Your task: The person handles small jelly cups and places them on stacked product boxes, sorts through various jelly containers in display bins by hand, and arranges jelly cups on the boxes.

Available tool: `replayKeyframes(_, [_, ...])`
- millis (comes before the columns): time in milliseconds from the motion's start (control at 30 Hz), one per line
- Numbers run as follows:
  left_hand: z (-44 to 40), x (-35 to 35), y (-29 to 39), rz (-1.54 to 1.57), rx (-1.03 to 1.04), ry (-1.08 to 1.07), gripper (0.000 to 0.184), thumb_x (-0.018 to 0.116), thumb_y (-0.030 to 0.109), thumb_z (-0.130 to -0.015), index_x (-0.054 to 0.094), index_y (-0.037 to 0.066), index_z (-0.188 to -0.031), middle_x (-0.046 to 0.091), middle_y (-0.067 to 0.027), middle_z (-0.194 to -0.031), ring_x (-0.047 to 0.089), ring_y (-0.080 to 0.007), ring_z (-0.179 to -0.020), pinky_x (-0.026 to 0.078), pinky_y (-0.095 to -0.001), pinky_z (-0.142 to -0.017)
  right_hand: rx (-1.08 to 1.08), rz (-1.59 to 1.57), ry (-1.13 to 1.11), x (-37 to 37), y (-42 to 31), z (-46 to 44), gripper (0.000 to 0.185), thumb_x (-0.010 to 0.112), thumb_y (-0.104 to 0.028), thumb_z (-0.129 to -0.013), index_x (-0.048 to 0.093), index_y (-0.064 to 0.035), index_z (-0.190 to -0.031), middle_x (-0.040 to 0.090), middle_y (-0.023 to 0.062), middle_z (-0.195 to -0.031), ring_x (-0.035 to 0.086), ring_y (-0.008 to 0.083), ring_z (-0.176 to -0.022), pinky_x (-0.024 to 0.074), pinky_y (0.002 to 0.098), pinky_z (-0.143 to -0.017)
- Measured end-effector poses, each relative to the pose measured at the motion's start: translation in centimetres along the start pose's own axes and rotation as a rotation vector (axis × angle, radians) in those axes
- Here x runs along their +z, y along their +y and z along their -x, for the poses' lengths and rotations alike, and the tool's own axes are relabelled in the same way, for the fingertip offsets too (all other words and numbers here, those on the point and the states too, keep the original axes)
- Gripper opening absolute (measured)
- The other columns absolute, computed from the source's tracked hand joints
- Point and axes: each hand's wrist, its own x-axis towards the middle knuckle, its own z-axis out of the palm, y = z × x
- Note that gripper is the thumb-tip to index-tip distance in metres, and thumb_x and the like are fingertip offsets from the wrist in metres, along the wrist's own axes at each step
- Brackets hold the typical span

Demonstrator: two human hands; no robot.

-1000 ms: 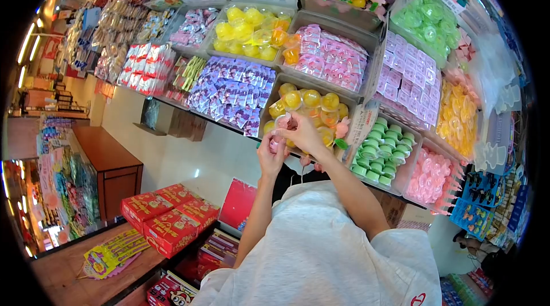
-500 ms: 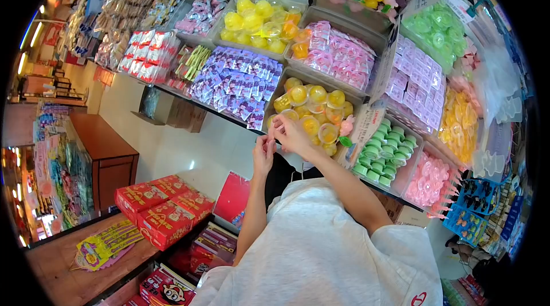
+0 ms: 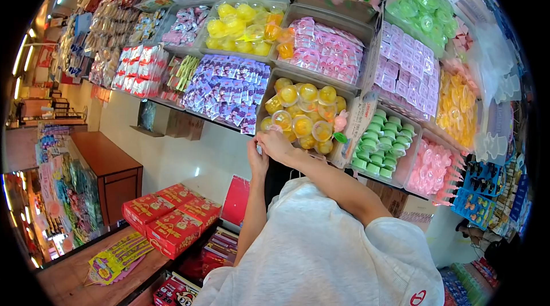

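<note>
My left hand (image 3: 258, 157) and my right hand (image 3: 276, 144) meet at the front edge of the display, fingertips pinched together. Whatever lies between the fingers is hidden or too small to name. Right behind them stands a clear bin (image 3: 331, 153) of round yellow jelly cups (image 3: 302, 126), with a pink flower-like piece (image 3: 341, 120) at its right side. Just left of that bin lie purple-and-white sachets (image 3: 228, 89).
Green round containers (image 3: 382, 142) and pink packets (image 3: 428, 163) fill bins to the right. Behind are yellow balls (image 3: 240, 26) and pink packets. Red boxes (image 3: 172, 214) sit on a wooden counter (image 3: 69, 269) at lower left. A brown cabinet (image 3: 112, 163) stands beyond the aisle.
The view has shifted slightly, so the bins sit further left. My right hand has closed in more over my left, and both remain pinched together near the bin's front edge.
</note>
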Motion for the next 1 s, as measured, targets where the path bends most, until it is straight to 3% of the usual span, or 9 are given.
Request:
replayKeyframes(300, [-0.5,-0.4,0.1,-0.036,-0.043,-0.008,0.021,0.065,0.003,-0.086,0.060,0.000,-0.106,0.065,-0.0177,-0.097,0.064,-0.0332,-0.090,0.050,-0.0407,-0.083,-0.057,-0.154,-0.024,-3.7,-0.1,0.3,0.016,0.061,-0.016,-0.089,0.069,-0.0025,-0.091,0.067,0.0211,-0.084,0.066,0.0367,-0.084,0.0513,0.0441,-0.070])
replayKeyframes(333, [-0.6,-0.3,0.4,0.003,-0.041,-0.009,0.022,0.066,0.004,-0.086,0.060,0.001,-0.106,0.065,-0.0176,-0.098,0.064,-0.0329,-0.090,0.050,-0.0411,-0.082,0.152,-0.195,-0.095,-5.5,-0.8,0.6,0.017,0.062,-0.017,-0.089,0.069,-0.0032,-0.094,0.067,0.0215,-0.084,0.066,0.0360,-0.085,0.0513,0.0439,-0.071])
replayKeyframes(400, [-0.6,-0.3,1.9,-0.060,-0.067,0.009,0.026,0.068,0.005,-0.085,0.058,0.001,-0.109,0.062,-0.0176,-0.100,0.062,-0.0329,-0.090,0.049,-0.0411,-0.081,0.330,-0.066,-0.136,-8.3,0.2,1.4,0.019,0.061,-0.017,-0.088,0.069,-0.0033,-0.100,0.068,0.0210,-0.087,0.067,0.0334,-0.088,0.0511,0.0430,-0.074])
replayKeyframes(500, [0.1,-0.1,4.3,-0.176,-0.099,0.092,0.033,0.068,0.005,-0.085,0.055,0.001,-0.114,0.056,-0.0179,-0.104,0.058,-0.0324,-0.089,0.048,-0.0406,-0.079,0.111,0.596,-0.001,-12.0,4.6,4.3,0.028,0.061,-0.013,-0.083,0.066,-0.0022,-0.108,0.068,0.0173,-0.100,0.065,0.0306,-0.098,0.0494,0.0424,-0.082])
replayKeyframes(600, [0.9,0.5,4.7,-0.228,-0.071,0.136,0.036,0.066,0.003,-0.085,0.052,-0.001,-0.118,0.051,-0.0184,-0.105,0.053,-0.0325,-0.090,0.046,-0.0411,-0.080,0.221,0.959,-0.127,-15.0,4.9,6.9,0.034,0.061,-0.010,-0.079,0.064,-0.0031,-0.112,0.064,0.0161,-0.111,0.059,0.0329,-0.108,0.0467,0.0426,-0.087])
replayKeyframes(700, [0.7,1.5,4.9,-0.239,0.041,0.230,0.036,0.065,0.005,-0.086,0.051,-0.001,-0.118,0.050,-0.0168,-0.104,0.050,-0.0297,-0.091,0.042,-0.0402,-0.082,0.338,1.029,-0.472,-15.5,5.6,6.3,0.038,0.061,-0.013,-0.080,0.063,-0.0067,-0.117,0.060,0.0172,-0.119,0.054,0.0350,-0.114,0.0447,0.0451,-0.088])
replayKeyframes(833, [0.9,1.7,6.5,-0.226,0.008,0.318,0.036,0.064,0.005,-0.086,0.051,-0.001,-0.119,0.050,-0.0169,-0.105,0.048,-0.0290,-0.095,0.040,-0.0399,-0.084,0.365,1.146,-0.338,-13.7,8.0,6.5,0.036,0.061,-0.019,-0.083,0.063,-0.0081,-0.117,0.057,0.0176,-0.124,0.052,0.0338,-0.117,0.0433,0.0471,-0.090])
replayKeyframes(933, [1.3,1.6,9.3,-0.248,0.019,0.304,0.032,0.059,-0.001,-0.085,0.051,-0.002,-0.116,0.053,-0.0192,-0.103,0.050,-0.0374,-0.097,0.040,-0.0439,-0.086,0.383,1.141,-0.337,-13.2,8.6,6.1,0.035,0.061,-0.021,-0.084,0.063,-0.0089,-0.117,0.056,0.0174,-0.125,0.051,0.0342,-0.118,0.0431,0.0478,-0.091])
replayKeyframes(1000, [1.1,1.9,11.0,-0.188,0.188,0.188,0.032,0.061,-0.002,-0.083,0.054,-0.001,-0.114,0.054,-0.0175,-0.099,0.051,-0.0362,-0.097,0.040,-0.0441,-0.084,0.408,1.115,-0.366,-13.7,8.7,5.5,0.035,0.062,-0.020,-0.083,0.063,-0.0105,-0.117,0.056,0.0169,-0.124,0.051,0.0347,-0.118,0.0444,0.0473,-0.090])
